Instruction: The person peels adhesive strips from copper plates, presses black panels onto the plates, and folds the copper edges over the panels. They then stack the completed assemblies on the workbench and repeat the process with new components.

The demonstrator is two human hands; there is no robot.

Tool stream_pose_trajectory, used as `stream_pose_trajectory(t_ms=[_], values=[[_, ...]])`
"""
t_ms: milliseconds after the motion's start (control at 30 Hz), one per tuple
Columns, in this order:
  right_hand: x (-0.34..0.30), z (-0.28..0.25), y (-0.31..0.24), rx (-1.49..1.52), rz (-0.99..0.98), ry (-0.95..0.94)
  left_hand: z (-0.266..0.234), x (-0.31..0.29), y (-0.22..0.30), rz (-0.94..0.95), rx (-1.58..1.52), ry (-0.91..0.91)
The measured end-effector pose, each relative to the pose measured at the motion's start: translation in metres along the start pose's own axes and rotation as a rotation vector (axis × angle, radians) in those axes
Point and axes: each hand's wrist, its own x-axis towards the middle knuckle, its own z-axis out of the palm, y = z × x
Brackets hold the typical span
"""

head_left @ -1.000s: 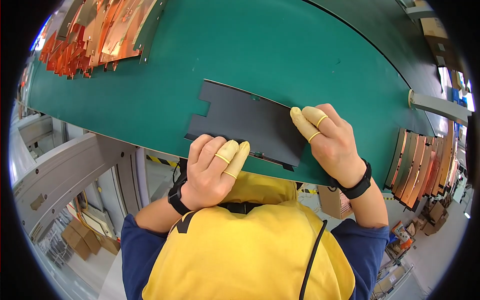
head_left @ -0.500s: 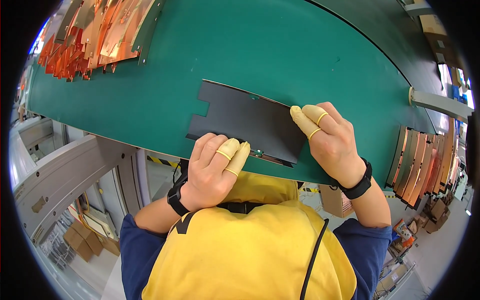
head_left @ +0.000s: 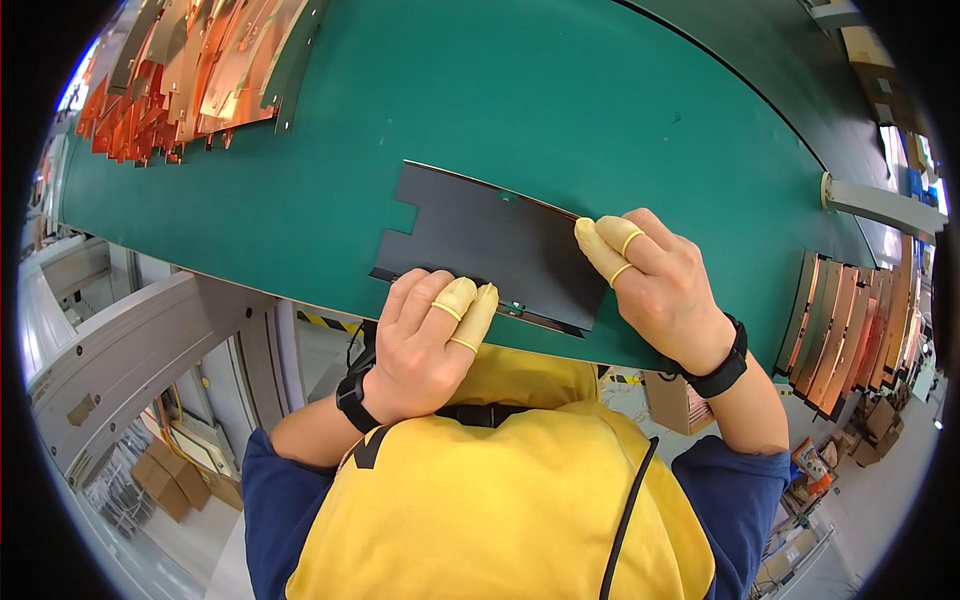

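A flat black plate [head_left: 490, 235] with a square notch in its left end lies on the green tabletop, its long edges slightly raised. Pale yellow finger cots cover two fingers of each hand. My left hand [head_left: 420, 330] is closed, its fingertips pressed together on the near edge, left of a small cut-out. At the far edge, close to the right end, my right hand [head_left: 662, 290] grips the plate between bent fingers; its thumb is hidden. A thin copper-coloured line shows along the far edge beside the right fingertips.
Copper-coloured metal plates [head_left: 235, 75] stand bunched at the far left of the green table [head_left: 480, 90]. Another row of similar plates [head_left: 850, 325] stands at the right edge. A grey metal frame [head_left: 150, 330] is below the table on the left; a curved grey arm [head_left: 880, 199] reaches in from the right.
My right hand has shifted very slightly at the far edge, its fingertips a little lower and to the left. My left hand and the plate are almost unmoved.
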Motion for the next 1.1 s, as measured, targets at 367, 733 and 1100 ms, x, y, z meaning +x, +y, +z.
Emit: stream_pose_trajectory(t_ms=[367, 733, 1100], values=[[0.002, 0.001, -0.006, -0.085, -0.023, -0.040, 0.001, -0.001, 0.001, 0.025, 0.023, 0.026], [0.008, -0.004, -0.039, -0.348, -0.013, -0.118, -0.022, 0.003, 0.003, 0.039, -0.008, -0.129], [0.001, -0.003, -0.062, -0.024, 0.043, -0.236, -0.076, 0.049, -0.054, 0.141, 0.000, -0.448]])
